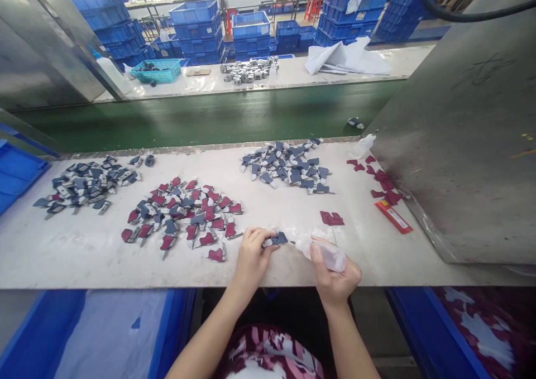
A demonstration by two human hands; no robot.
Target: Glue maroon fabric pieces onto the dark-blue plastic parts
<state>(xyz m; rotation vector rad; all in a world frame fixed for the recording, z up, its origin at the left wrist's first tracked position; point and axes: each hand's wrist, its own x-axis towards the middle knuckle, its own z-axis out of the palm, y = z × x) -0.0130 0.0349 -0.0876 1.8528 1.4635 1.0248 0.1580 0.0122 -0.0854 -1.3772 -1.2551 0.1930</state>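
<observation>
My left hand pinches a small grey part with a dark blue face just above the table's near edge. A translucent squeeze bottle lies tilted in my right hand, its thin nozzle pointing left at the blue face; whether the tip touches cannot be made out. Left of my hands spreads a pile of similar parts with dark red and blue faces. Beyond them is a pile of blue-faced parts. A few dark red cut pieces lie near the bottle.
A metal panel stands at the right, near more red pieces and a red packet. Another bottle stands behind them. Another pile sits far left. A green belt runs behind the table; blue bins flank me below.
</observation>
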